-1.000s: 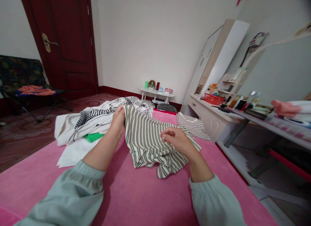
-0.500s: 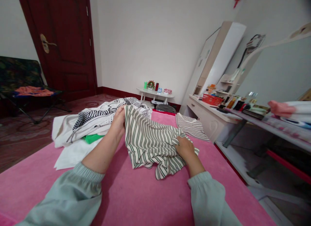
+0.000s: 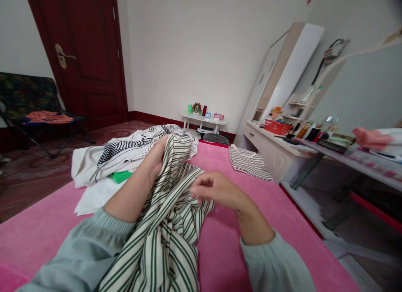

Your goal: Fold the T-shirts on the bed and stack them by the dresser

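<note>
- The person's left hand [image 3: 157, 156] is raised above the pink, soft-covered bed [image 3: 224, 242], its fingers closed on the bunched upper end of a cream cloth garment with dark green stripes [image 3: 166, 229]; the fingertips are hidden by the fabric.
- The striped garment hangs from that hand in loose folds and spreads toward the bed's near edge, alongside the left forearm.
- The right hand [image 3: 218, 190] is over the garment's right side, its fingers curled, with a small gap between thumb and forefinger; whether they grip any fabric cannot be told.
- Near the bed's far right corner lies a flat white garment with dark stripes [image 3: 249, 162].
- Toward the far left corner, a heap of white cloth with black patterns [image 3: 132, 147] lies beside bright green fabric [image 3: 121, 176].
</note>
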{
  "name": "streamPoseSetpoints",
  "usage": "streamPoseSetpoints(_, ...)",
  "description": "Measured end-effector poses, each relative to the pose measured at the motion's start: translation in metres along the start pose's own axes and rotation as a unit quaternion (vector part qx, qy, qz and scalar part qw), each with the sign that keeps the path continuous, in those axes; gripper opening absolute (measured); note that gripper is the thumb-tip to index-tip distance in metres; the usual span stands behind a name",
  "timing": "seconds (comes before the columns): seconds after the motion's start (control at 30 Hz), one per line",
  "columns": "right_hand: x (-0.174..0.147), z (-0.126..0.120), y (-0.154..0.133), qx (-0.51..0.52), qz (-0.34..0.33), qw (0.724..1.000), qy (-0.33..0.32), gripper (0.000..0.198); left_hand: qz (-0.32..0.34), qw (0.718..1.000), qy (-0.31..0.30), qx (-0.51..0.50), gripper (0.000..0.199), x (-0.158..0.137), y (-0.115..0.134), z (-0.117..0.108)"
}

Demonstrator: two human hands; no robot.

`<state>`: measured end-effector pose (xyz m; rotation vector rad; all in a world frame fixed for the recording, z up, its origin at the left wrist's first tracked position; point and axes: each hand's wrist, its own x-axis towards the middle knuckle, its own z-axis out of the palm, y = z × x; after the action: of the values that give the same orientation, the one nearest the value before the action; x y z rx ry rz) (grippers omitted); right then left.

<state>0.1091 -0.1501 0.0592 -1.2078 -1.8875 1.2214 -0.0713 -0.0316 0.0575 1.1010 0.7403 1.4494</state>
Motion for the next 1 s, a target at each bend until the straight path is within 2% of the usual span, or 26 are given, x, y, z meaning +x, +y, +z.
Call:
streamPoseSetpoints(0.03,0.003,-0.008,0.009,-0.015,0.001,0.991,0.133,0.027,-0.017,0.999,-0.037,-0.008,0.023,-0.006,0.002,0.007)
streamPoseSetpoints(0.07,0.006,-0.015,0.019,-0.025,-0.002,0.969,0.245,0.035,-0.036,0.996,-0.078,-0.014,0.023,-0.013,0.004,0.015)
streamPoseSetpoints(0.1,0.009,-0.02,0.029,-0.021,-0.011,0.95,0.311,0.05,-0.052,0.992,-0.117,-0.018,0.023,-0.02,0.005,0.024)
streamPoseSetpoints(0.13,0.013,-0.021,0.039,0.001,-0.025,0.943,0.333,0.065,-0.064,0.986,-0.151,-0.018,0.024,-0.029,0.007,0.032)
streamPoseSetpoints(0.17,0.016,-0.019,0.048,0.033,-0.04,0.947,0.318,0.075,-0.073,0.98,-0.183,-0.017,0.024,-0.037,0.009,0.041)
streamPoseSetpoints(0.2,0.019,-0.015,0.055,0.07,-0.05,0.956,0.282,0.075,-0.082,0.974,-0.213,-0.013,0.025,-0.044,0.01,0.048)
streamPoseSetpoints(0.27,0.023,-0.007,0.064,0.13,-0.036,0.97,0.204,0.057,-0.093,0.958,-0.269,0.003,0.027,-0.053,0.01,0.058)
streamPoseSetpoints(0.3,0.024,-0.005,0.066,0.151,-0.019,0.971,0.185,0.045,-0.092,0.952,-0.291,0.014,0.028,-0.055,0.01,0.059)
streamPoseSetpoints(0.37,0.023,-0.012,0.067,0.198,0.013,0.955,0.22,0.031,-0.063,0.949,-0.304,0.057,0.034,-0.051,0.006,0.055)
streamPoseSetpoints(0.4,0.021,-0.021,0.067,0.234,0.016,0.932,0.275,0.027,-0.033,0.95,-0.296,0.093,0.038,-0.046,0.003,0.051)
streamPoseSetpoints(0.43,0.018,-0.034,0.067,0.276,0.006,0.895,0.352,0.023,0.0,0.949,-0.283,0.142,0.042,-0.041,-0.001,0.045)
streamPoseSetpoints(0.5,0.009,-0.063,0.066,0.35,-0.04,0.787,0.506,0.015,0.033,0.927,-0.26,0.267,0.057,-0.03,-0.011,0.032)
streamPoseSetpoints(0.57,-0.002,-0.09,0.063,0.385,-0.09,0.698,0.597,0.015,-0.007,0.884,-0.279,0.374,0.079,-0.024,-0.023,0.021)
streamPoseSetpoints(0.6,-0.007,-0.1,0.062,0.392,-0.108,0.67,0.621,0.016,-0.043,0.86,-0.304,0.407,0.089,-0.023,-0.029,0.018)
streamPoseSetpoints(0.63,-0.012,-0.108,0.061,0.396,-0.12,0.654,0.634,0.017,-0.072,0.837,-0.333,0.429,0.098,-0.024,-0.036,0.016)
streamPoseSetpoints(0.73,-0.018,-0.116,0.061,0.399,-0.139,0.638,0.644,0.019,-0.079,0.785,-0.378,0.484,0.106,-0.028,-0.051,0.016)
streamPoseSetpoints(0.8,-0.017,-0.115,0.063,0.386,-0.143,0.646,0.643,0.017,-0.065,0.769,-0.395,0.499,0.093,-0.03,-0.057,0.017)
streamPoseSetpoints(0.93,-0.013,-0.11,0.064,0.35,-0.163,0.659,0.645,0.013,-0.074,0.772,-0.468,0.424,0.052,-0.027,-0.058,0.013)
streamPoseSetpoints(1.0,-0.012,-0.108,0.061,0.354,-0.164,0.66,0.641,0.014,-0.069,0.788,-0.44,0.425,0.034,-0.021,-0.056,0.009)
